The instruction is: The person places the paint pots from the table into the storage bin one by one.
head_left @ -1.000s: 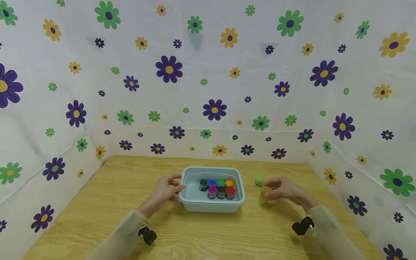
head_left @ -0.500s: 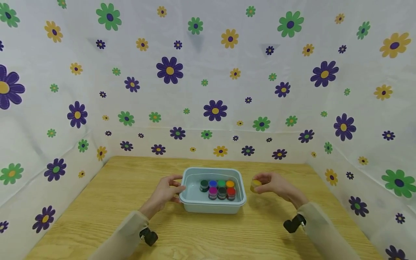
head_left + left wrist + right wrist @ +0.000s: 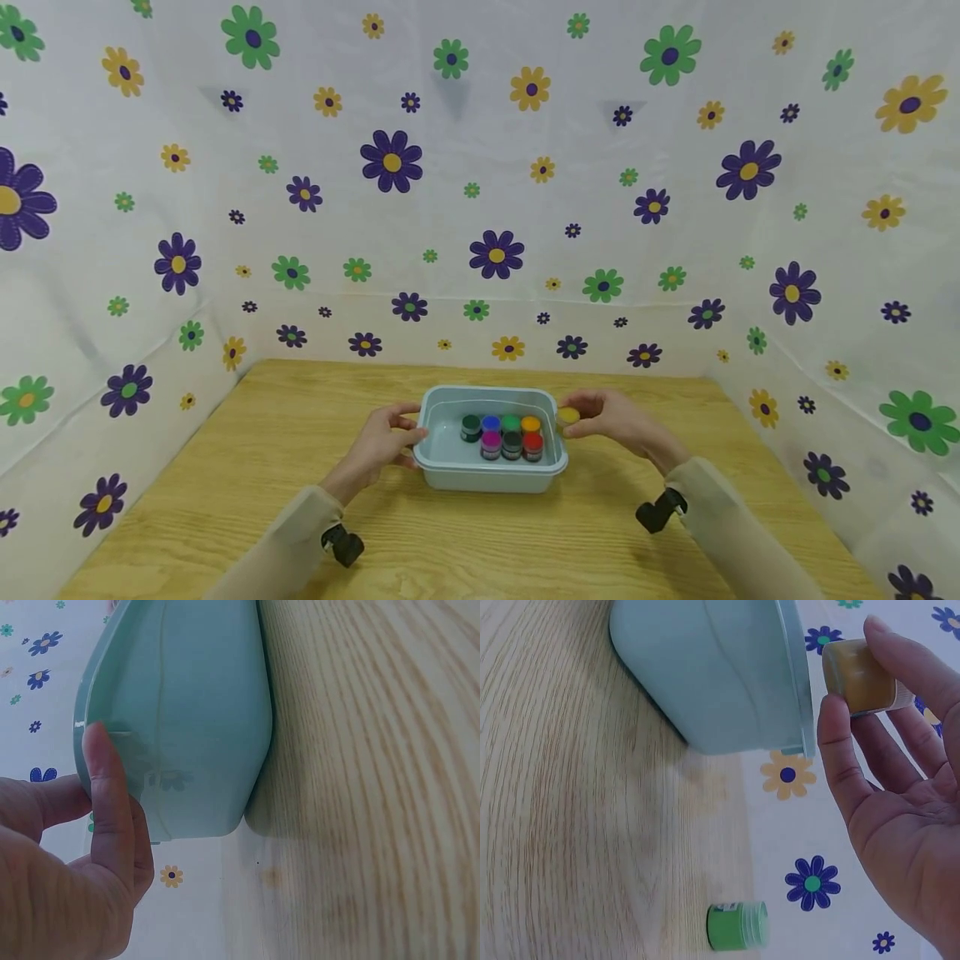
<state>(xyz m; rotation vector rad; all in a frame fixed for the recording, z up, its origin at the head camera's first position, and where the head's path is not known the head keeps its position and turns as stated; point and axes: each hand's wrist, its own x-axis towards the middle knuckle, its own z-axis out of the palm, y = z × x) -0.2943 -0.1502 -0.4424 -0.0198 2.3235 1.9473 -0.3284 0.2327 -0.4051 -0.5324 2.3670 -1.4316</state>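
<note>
A light blue plastic tub (image 3: 480,479) holds several small paint jars, among them a red jar (image 3: 532,444), a magenta jar (image 3: 491,443) and a blue jar (image 3: 491,425). At its left end, my left hand (image 3: 378,446) grips the rim; in the left wrist view the thumb (image 3: 111,787) lies against the wall. My right hand (image 3: 618,421) pinches a yellow paint jar (image 3: 859,675) between thumb and fingers, held up by the tub's right rim. A light green paint jar (image 3: 735,926) stands on the table, hidden behind the right hand in the head view.
The wooden table (image 3: 450,550) runs back to a white flower-print cloth (image 3: 480,183) that closes off the back and both sides. Inside the tub, the jars sit toward the right, with bare floor at its left.
My right hand has picked the yellow jar up off the table and carried it left to the tub's right rim. My left hand has stayed on the tub.
</note>
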